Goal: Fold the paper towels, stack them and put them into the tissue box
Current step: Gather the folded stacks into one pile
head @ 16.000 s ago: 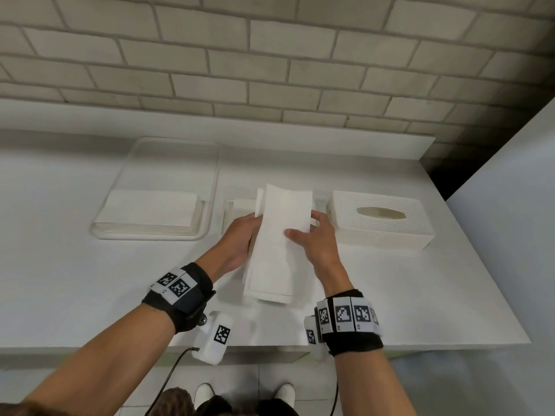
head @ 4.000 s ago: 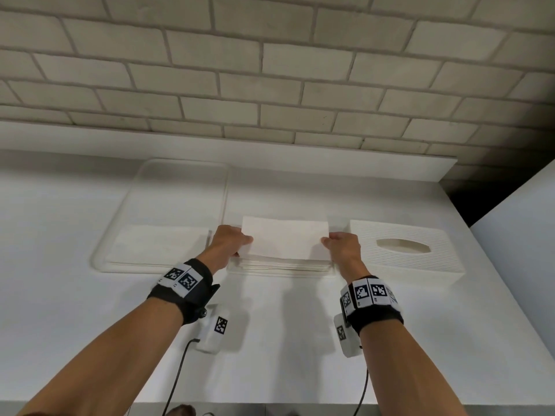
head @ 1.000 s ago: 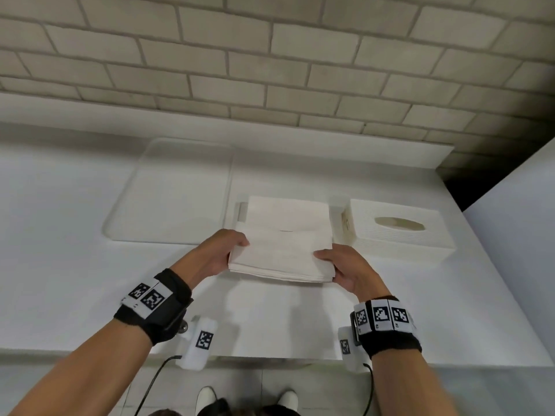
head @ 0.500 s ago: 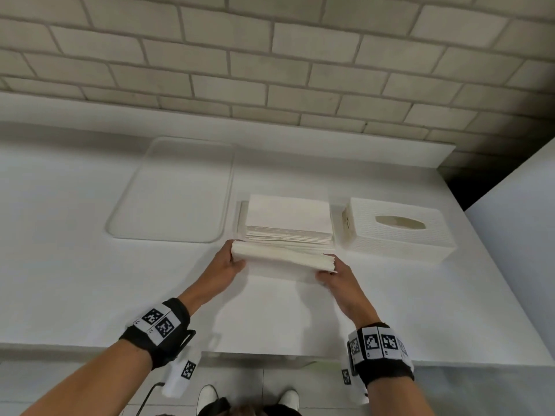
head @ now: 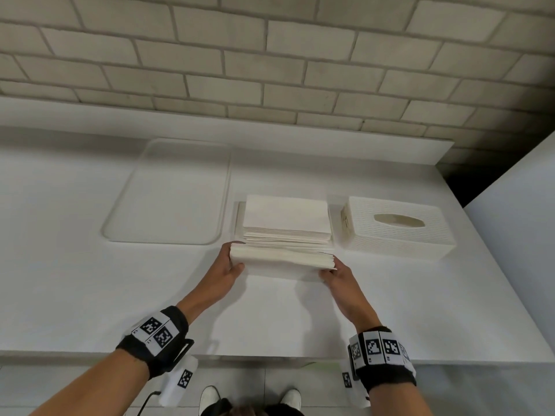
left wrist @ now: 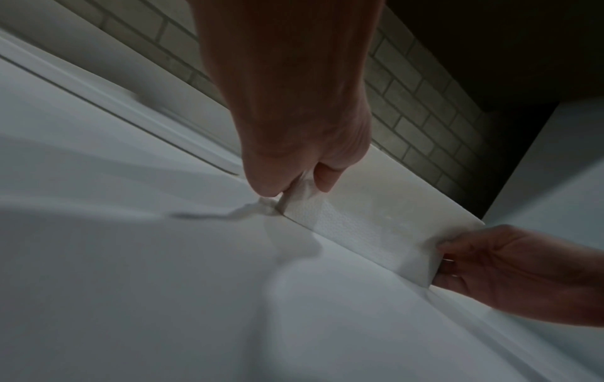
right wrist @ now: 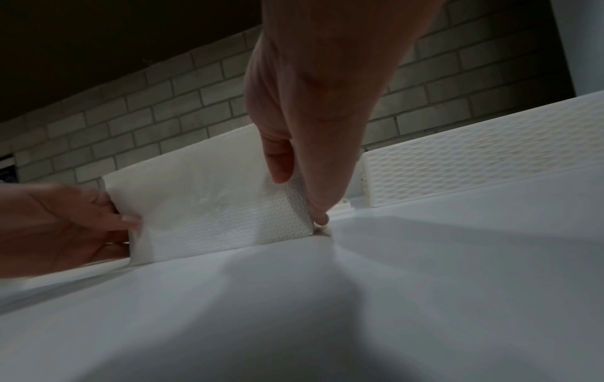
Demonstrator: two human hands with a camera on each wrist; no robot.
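A bundle of folded white paper towels stands on its long edge on the white counter, held at both ends. My left hand grips its left end, thumb in front, fingers behind. My right hand pinches its right end. The wrist views show the same bundle upright between my left hand and right hand. Just behind it lies a taller stack of folded towels. The white woven tissue box with an oval slot sits to the right, also seen as the box.
A shallow white tray lies at the left of the stack. A raised ledge and a brick wall close the back. A white panel stands at the right. The counter's front edge is near my wrists.
Both hands lifted the bundle off the stack, drew it towards me and tipped it from flat onto its long edge on the counter. The tray's towels are gone since 4 s ago.
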